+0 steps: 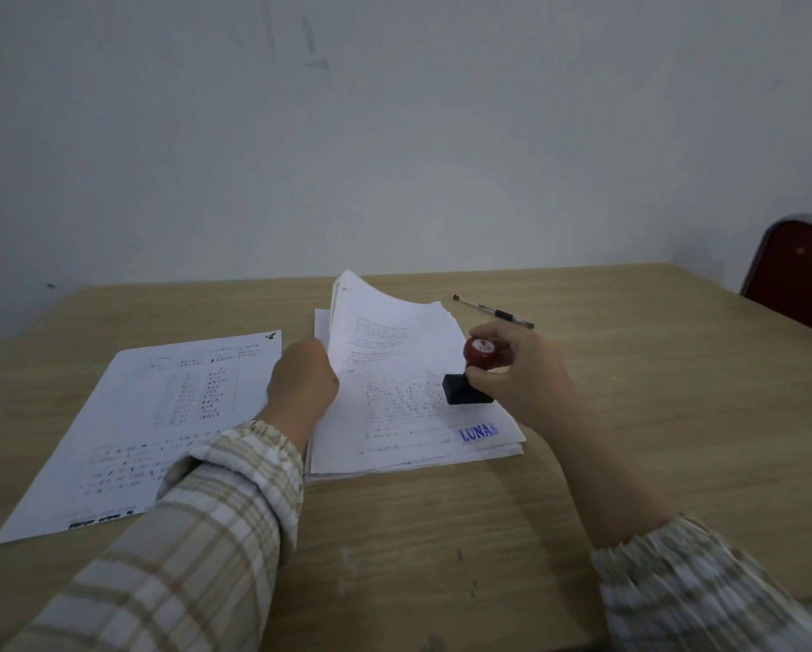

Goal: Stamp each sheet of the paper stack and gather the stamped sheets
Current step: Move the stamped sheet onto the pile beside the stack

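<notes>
Mid-stamping: right hand (519, 374) gripping stamp (477, 369) over paper stack (394, 392), "LUNAS" mark (479, 432) at six o'clock; left hand (303, 385) pinching top sheet's edge. Next, probably: lift it onto stamped sheets (159, 416) at nine o'clock.

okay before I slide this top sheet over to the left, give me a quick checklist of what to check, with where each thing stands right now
1. Stamp mark on top sheet: blue LUNAS mark at the lower right corner, ok.
2. Stamp lifted off the paper: cannot tell; its black base is on or just above the sheet.
3. Right hand holds the stamp: ok.
4. Left hand has only one sheet: cannot tell; it grips the raised left edge.
5. Landing spot: a printed sheet lies flat at the left, ok.
6. Pen clear of the path: ok.
</notes>
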